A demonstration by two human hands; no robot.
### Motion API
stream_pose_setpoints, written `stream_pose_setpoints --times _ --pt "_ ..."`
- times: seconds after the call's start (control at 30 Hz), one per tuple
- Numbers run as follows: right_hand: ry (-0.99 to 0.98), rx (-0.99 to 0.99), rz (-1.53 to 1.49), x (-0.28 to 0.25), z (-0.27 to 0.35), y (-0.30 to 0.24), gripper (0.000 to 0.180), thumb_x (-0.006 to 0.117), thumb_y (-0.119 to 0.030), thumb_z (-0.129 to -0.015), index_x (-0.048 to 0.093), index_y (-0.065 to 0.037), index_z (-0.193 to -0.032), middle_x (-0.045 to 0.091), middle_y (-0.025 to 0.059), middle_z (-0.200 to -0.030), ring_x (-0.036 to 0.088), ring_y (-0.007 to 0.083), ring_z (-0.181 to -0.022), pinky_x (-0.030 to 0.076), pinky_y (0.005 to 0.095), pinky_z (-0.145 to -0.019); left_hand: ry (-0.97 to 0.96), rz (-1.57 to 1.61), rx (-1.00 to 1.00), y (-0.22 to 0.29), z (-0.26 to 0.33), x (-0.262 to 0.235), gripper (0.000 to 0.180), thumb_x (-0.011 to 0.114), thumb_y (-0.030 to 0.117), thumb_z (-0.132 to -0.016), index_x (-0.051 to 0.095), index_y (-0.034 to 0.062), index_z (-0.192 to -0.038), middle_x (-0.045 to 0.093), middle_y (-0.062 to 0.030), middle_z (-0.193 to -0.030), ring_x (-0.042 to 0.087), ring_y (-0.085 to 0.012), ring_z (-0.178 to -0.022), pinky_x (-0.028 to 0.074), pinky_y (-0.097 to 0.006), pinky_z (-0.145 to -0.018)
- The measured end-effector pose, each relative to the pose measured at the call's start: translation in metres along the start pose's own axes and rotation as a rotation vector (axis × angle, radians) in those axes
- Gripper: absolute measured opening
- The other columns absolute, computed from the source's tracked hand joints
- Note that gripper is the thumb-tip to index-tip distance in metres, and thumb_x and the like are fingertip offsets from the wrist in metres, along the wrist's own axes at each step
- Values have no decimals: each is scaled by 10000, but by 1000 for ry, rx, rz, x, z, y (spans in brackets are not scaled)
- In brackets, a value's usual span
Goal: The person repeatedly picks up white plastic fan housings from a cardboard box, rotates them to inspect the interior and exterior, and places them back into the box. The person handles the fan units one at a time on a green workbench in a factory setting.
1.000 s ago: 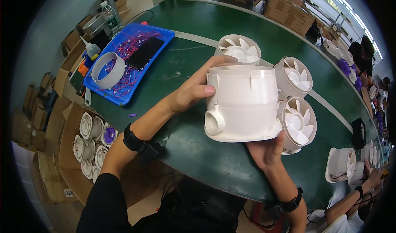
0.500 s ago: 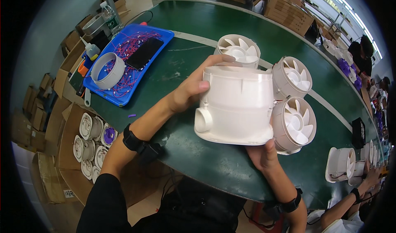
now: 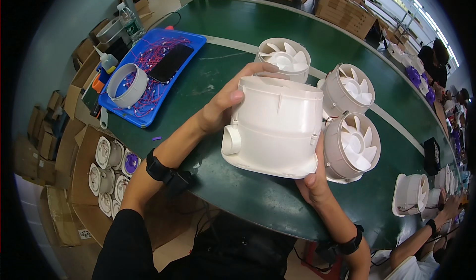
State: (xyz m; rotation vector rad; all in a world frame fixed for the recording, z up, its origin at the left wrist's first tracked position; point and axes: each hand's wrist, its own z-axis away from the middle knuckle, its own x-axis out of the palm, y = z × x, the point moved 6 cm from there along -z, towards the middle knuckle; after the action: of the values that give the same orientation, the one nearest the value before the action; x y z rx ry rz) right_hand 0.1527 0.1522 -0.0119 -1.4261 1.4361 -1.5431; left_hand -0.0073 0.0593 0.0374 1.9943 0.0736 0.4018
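Between my two hands I hold a white plastic fan housing point(image 3: 275, 128) over the green table, its flanged base toward me and a short round side port at its lower left. My left hand point(image 3: 225, 101) grips its upper left rim, with fingers over the top. My right hand point(image 3: 313, 181) clasps the lower right, the thumb on the flange edge and the other fingers mostly hidden. Just beyond, three white fans stand with blades facing up: a far fan point(image 3: 284, 57), a right fan point(image 3: 351, 89) and a near right fan point(image 3: 355, 143).
On the left, a blue tray point(image 3: 151, 116) holds red wires, a black phone point(image 3: 171, 63) and a white ring point(image 3: 127, 85). A cardboard box point(image 3: 82, 190) of fan parts stands below it. At right, a co-worker's hand point(image 3: 448, 208) is beside another fan point(image 3: 410, 195) on the green table point(image 3: 238, 200).
The housing in my hands has shifted slightly left and tipped a little, its right end lower. Both hands keep their hold on it.
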Motion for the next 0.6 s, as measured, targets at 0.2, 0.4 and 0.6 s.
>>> stream_pose_setpoints --times 0.2,0.4,0.6 --pt "3 8 18 -2 0 1 1368 783 -670 -588 11 -2 -1499 198 194 -1493 215 296 -1412 225 393 -1135 -5 0 -7 0 -1 0 868 541 556 -778 311 1 -1404 443 -214 -1376 446 -298 -1286 350 -396 -1078" --pt "-4 31 17 0 0 0 1369 755 -721 -589 20 -13 -1502 207 180 -1489 221 292 -1410 228 392 -1135 7 8 -22 -1 0 0 894 554 566 -772 299 -1 -1415 440 -210 -1376 441 -293 -1290 345 -395 -1081" --pt "-100 179 -294 3 10 7 1227 581 -808 -697 64 -59 -1519 185 159 -1543 211 315 -1424 223 467 -1152 1 54 -37 -1 1 3 1003 601 589 -742 230 1 -1465 402 -191 -1413 417 -284 -1312 315 -393 -1102"
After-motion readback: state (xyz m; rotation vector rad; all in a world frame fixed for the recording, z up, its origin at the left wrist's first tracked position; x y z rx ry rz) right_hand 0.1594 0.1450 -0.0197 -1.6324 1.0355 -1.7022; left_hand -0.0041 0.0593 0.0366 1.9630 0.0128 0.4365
